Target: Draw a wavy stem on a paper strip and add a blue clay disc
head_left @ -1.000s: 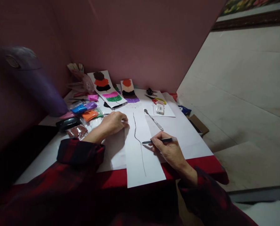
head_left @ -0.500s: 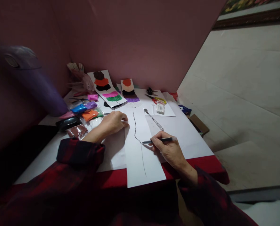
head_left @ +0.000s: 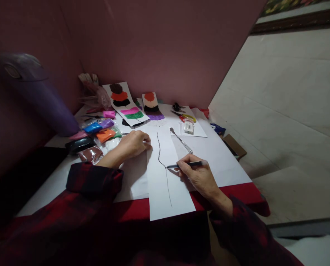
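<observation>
A white paper strip (head_left: pixel 165 184) lies lengthwise on the table with a thin wavy black line (head_left: pixel 162 162) drawn down it. My right hand (head_left: pixel 199 177) pinches a dark pen (head_left: pixel 185 164), whose tip rests on that line near its middle. At the strip's upper left edge my left hand (head_left: pixel 133 144) sits with its fingers curled, pressing the paper down; whether anything is inside the fingers is hidden.
A metal spatula tool (head_left: pixel 181 140) lies just right of the strip. Small bags of coloured sand (head_left: pixel 101 129) sit at the left, painted strips (head_left: pixel 124 103) and scissors (head_left: pixel 187 118) at the back. A purple object (head_left: pixel 34 92) looms at the left. The red table edge (head_left: pixel 237 192) drops to the floor.
The pen tip has shifted very slightly upward along the line. My left hand has stayed where it was.
</observation>
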Demonstrator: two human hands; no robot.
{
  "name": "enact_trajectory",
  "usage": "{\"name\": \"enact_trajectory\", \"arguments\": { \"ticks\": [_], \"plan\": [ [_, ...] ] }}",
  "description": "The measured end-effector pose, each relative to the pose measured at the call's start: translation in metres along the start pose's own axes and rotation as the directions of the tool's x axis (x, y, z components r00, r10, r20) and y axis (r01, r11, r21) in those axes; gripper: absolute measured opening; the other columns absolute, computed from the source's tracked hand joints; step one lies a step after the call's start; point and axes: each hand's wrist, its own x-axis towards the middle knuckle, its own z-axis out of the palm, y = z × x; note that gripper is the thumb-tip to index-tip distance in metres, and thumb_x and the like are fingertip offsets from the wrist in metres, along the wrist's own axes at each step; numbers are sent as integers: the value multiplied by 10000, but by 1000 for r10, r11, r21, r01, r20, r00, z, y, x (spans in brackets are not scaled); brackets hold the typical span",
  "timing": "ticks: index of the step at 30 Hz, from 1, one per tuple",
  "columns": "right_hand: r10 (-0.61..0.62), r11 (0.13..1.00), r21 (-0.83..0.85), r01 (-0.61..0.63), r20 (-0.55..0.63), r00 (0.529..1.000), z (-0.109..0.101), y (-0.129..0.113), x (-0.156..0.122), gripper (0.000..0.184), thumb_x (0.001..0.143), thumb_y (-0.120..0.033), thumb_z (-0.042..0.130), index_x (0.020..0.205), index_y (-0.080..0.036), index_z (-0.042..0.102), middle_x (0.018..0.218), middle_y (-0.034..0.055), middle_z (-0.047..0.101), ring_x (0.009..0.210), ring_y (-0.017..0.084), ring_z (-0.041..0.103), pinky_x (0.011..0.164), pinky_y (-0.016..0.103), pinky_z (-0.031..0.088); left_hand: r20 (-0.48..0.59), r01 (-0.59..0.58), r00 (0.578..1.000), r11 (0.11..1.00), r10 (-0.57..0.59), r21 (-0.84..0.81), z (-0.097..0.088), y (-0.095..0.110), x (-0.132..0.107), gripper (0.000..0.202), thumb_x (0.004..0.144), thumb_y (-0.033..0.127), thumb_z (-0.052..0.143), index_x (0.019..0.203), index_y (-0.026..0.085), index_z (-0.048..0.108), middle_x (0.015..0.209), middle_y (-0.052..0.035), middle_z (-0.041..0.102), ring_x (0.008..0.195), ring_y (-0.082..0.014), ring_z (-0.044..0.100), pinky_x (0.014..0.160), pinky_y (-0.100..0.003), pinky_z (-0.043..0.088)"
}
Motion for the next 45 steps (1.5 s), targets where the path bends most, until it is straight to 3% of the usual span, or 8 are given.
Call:
{"name": "enact_trajectory", "arguments": {
  "ticks": [8, 14, 22, 40, 45],
  "plan": [
    [27, 1000, -4, -27, 4, 1000, 0, 1, -1, 226, 824, -272, 580, 622, -184, 527, 516, -32, 556, 500, 119, 535, 523, 237, 410, 1, 21, 1000, 1000, -21, -4, 0, 1, -1, 271, 757, 314, 608, 970, 198, 728, 1041, -118, 714, 925, -260, 643, 788, -335, 469],
    [-9, 1000, -14, 9, 10, 1000, 0, 1, 0, 228, 841, -287, 564, 638, -185, 543, 539, -22, 567, 571, 144, 591, 574, 252, 432, -3, 22, 1000, 1000, -22, 4, -1, 3, -2, 269, 753, 290, 595, 966, 194, 729, 1037, -123, 715, 927, -266, 643, 790, -347, 469],
    [41, 999, 0, -41, 5, 999, 0, -2, -1, 220, 809, -274, 577, 614, -188, 522, 505, -32, 556, 473, 118, 523, 500, 238, 407, -11, 26, 1000, 999, -26, -32, -1, 2, -2, 267, 752, 316, 618, 964, 202, 734, 1024, -114, 723, 904, -254, 643, 774, -331, 480],
    [-5, 1000, -6, 4, -6, 1000, -2, -1, 1, 204, 757, -238, 573, 566, -185, 525, 531, -24, 548, 519, 117, 507, 507, 235, 414, 3, 46, 999, 999, -46, -6, -2, 5, -2, 258, 745, 280, 609, 958, 196, 728, 1048, -114, 712, 938, -266, 645, 805, -344, 472],
    [47, 998, 49, -47, -1, 999, -1, -3, 0, 209, 772, -266, 572, 586, -189, 514, 496, -33, 527, 483, 122, 515, 482, 239, 407, -4, 46, 999, 999, -46, -9, -2, 5, -3, 266, 747, 284, 608, 966, 199, 734, 1041, -119, 712, 942, -276, 644, 806, -355, 468]
  ]
}}
